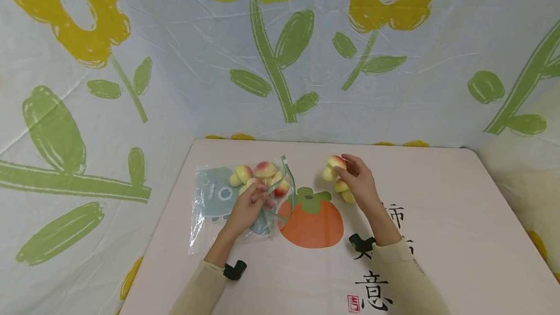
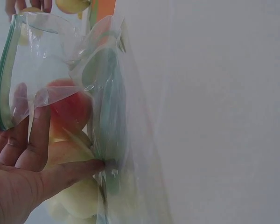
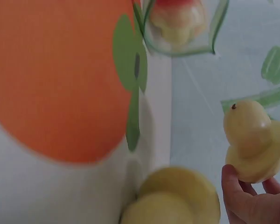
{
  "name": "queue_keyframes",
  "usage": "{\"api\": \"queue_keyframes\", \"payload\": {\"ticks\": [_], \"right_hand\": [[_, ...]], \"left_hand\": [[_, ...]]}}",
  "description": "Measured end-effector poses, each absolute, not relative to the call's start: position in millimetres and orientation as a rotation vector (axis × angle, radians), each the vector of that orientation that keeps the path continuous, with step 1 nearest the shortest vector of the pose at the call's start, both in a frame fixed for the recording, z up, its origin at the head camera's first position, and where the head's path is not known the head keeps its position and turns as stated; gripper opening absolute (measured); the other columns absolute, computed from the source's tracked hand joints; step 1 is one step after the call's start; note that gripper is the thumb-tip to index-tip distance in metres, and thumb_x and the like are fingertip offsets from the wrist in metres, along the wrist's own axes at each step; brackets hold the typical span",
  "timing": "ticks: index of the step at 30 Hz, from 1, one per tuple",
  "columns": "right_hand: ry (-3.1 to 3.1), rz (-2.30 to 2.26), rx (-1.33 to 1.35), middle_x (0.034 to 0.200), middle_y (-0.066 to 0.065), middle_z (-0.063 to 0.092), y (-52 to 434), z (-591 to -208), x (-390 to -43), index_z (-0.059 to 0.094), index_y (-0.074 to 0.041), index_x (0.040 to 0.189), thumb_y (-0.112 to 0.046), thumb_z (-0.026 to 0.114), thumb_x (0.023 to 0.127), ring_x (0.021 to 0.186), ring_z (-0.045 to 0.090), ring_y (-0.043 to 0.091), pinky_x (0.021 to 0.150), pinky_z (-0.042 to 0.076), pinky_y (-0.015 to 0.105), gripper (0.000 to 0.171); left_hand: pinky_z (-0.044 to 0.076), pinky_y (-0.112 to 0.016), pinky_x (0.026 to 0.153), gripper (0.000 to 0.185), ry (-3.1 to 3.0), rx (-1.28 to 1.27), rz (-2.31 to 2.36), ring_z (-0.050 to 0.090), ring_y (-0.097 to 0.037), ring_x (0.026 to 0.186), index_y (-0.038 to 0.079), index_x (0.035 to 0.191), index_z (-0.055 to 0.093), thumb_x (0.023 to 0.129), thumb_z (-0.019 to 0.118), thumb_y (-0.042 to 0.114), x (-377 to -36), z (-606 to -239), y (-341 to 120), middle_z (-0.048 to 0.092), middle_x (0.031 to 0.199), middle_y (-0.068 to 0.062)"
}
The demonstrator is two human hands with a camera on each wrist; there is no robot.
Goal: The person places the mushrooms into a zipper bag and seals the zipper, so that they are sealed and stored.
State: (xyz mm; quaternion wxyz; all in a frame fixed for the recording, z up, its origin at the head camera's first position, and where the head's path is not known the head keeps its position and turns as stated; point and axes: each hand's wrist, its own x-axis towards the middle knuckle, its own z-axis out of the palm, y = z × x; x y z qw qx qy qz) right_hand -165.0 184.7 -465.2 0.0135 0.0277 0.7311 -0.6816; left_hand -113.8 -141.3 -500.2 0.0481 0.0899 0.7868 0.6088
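A: Where is the table (image 1: pixel 437 198) load?

B: The clear zip bag (image 1: pixel 218 203) lies flat at left, its long axis running left to right and its mouth facing right toward the persimmon print (image 1: pixel 311 222). Several peaches (image 1: pixel 262 171) sit inside.

A: Hands?

B: Left hand (image 1: pixel 247 208) pinches the mouth's edge and holds it open. Right hand (image 1: pixel 356 179), well apart to the right, grips one peach (image 1: pixel 336 162) in curled fingers; two loose peaches (image 1: pixel 343 191) lie beside it.

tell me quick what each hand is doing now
Left hand: pinching the clear zip bag open at its mouth.
Right hand: holding a peach above the table.
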Motion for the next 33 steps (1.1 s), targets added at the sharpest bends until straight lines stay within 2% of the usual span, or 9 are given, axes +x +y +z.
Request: {"api": "queue_keyframes", "payload": {"ticks": [5,9,18,21,24,26,28,31,33], "right_hand": [[2.254,-2.094,0.035,0.14,0.02,0.051,164,-466,-161,0.045,0.0,0.145,-0.015,0.069,0.096,0.123,0.05,0.029,0.088,0.046,0.019,0.056],[2.229,-2.098,-0.012,0.139,0.02,0.052,152,-469,-160,0.046,0.0,0.144,-0.012,0.069,0.096,0.124,0.05,0.031,0.088,0.045,0.019,0.055],[2.201,-2.057,-0.023,0.137,0.016,0.054,134,-485,-159,0.046,-0.003,0.144,-0.024,0.073,0.094,0.12,0.052,0.029,0.098,0.044,0.037,0.061],[2.15,-2.05,-0.007,0.136,0.017,0.053,125,-493,-159,0.046,-0.003,0.145,-0.025,0.073,0.094,0.117,0.053,0.029,0.098,0.045,0.039,0.062],[2.11,-2.055,0.021,0.133,0.017,0.054,117,-500,-159,0.048,-0.003,0.144,-0.023,0.073,0.094,0.114,0.054,0.029,0.096,0.047,0.04,0.059],[2.094,-2.058,0.048,0.13,0.017,0.056,112,-504,-158,0.049,-0.004,0.143,-0.023,0.074,0.094,0.111,0.055,0.028,0.095,0.048,0.041,0.058],[2.084,-2.059,0.068,0.128,0.018,0.057,108,-507,-158,0.05,-0.005,0.142,-0.023,0.074,0.093,0.109,0.056,0.028,0.094,0.048,0.043,0.057],[2.088,-2.042,0.074,0.126,0.018,0.058,102,-511,-157,0.051,-0.005,0.141,-0.023,0.074,0.093,0.107,0.059,0.027,0.094,0.049,0.043,0.056],[2.088,-2.031,0.06,0.127,0.018,0.059,98,-511,-156,0.051,-0.004,0.14,-0.023,0.074,0.093,0.108,0.06,0.027,0.095,0.049,0.043,0.055]], "left_hand": [[0.051,-0.032,0.084,0.013,2.392,0.27,1.852,0.07,-0.018,0.088,0.01,0.117,0.057,0.104,0.054,0.009,-115,-500,-141,0.074,0.084,-0.003],[0.051,-0.034,0.081,0.014,2.386,0.265,1.847,0.07,-0.019,0.086,0.009,0.117,0.056,0.104,0.054,0.009,-115,-499,-141,0.074,0.085,-0.003],[0.05,-0.032,0.081,0.013,2.385,0.267,1.851,0.07,-0.021,0.086,0.008,0.117,0.056,0.104,0.054,0.01,-116,-500,-141,0.074,0.085,-0.006],[0.049,-0.026,0.071,0.015,2.396,0.242,1.85,0.068,-0.022,0.078,0.006,0.118,0.057,0.104,0.055,0.01,-115,-499,-140,0.072,0.082,-0.012],[0.039,-0.022,0.057,0.016,2.414,0.203,1.833,0.062,-0.028,0.069,0.005,0.118,0.058,0.103,0.056,0.009,-115,-496,-139,0.07,0.08,-0.017],[0.032,-0.023,0.052,0.016,2.416,0.189,1.823,0.059,-0.033,0.067,0.002,0.118,0.058,0.102,0.056,0.006,-113,-489,-138,0.069,0.08,-0.02],[0.031,-0.023,0.052,0.016,2.405,0.194,1.815,0.06,-0.037,0.069,0.0,0.118,0.057,0.102,0.055,0.004,-110,-479,-137,0.071,0.084,-0.021],[0.032,-0.022,0.053,0.017,2.407,0.212,1.788,0.058,-0.027,0.063,-0.003,0.118,0.056,0.102,0.053,0.001,-106,-463,-136,0.07,0.086,-0.023],[0.033,-0.022,0.052,0.017,2.418,0.218,1.774,0.051,-0.018,0.058,-0.003,0.118,0.057,0.102,0.053,0.001,-104,-459,-136,0.068,0.083,-0.024]]}}
